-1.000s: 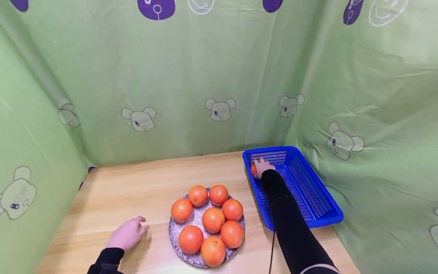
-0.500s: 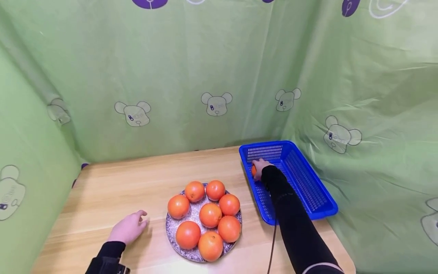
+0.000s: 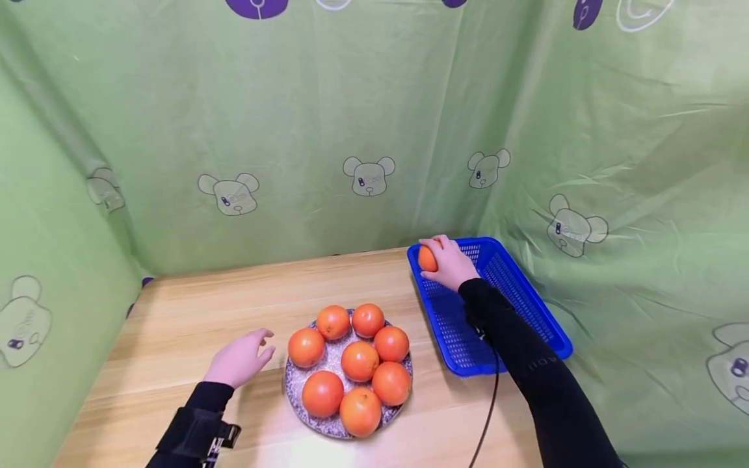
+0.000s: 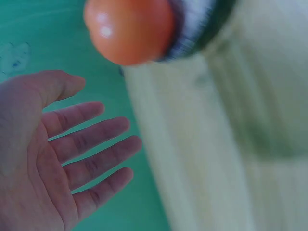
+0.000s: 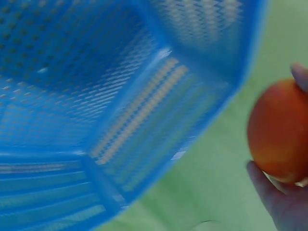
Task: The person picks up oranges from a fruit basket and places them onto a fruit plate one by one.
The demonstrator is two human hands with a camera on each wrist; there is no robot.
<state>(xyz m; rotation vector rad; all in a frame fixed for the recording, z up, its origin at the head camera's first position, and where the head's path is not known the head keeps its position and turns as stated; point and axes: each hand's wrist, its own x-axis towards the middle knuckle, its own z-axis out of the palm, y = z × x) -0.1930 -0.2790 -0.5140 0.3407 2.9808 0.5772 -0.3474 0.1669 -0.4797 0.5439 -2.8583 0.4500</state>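
My right hand [image 3: 450, 263] grips an orange [image 3: 428, 259] above the far left corner of the blue plastic basket [image 3: 447, 325]. In the right wrist view the fingers and thumb clasp that orange [image 5: 281, 131], and the mesh basket [image 5: 130, 120] fills the left side. My left hand [image 3: 238, 359] hovers over the table left of the plate, holding nothing. Its fingers are spread and nearly straight in the left wrist view, where the hand [image 4: 67, 149] is apart from a nearby orange [image 4: 130, 31]. Several oranges [image 3: 359, 361] lie on the speckled plate [image 3: 328, 426].
A light wooden table [image 3: 234, 292] carries the plate and the basket. Green curtains [image 3: 304, 117] with bear prints hang behind and at both sides. A dark cable [image 3: 488, 416] runs down from the right sleeve.
My right hand has lifted the orange up out of the basket to above its rim. The left hand has risen and moved slightly right, nearer the plate.
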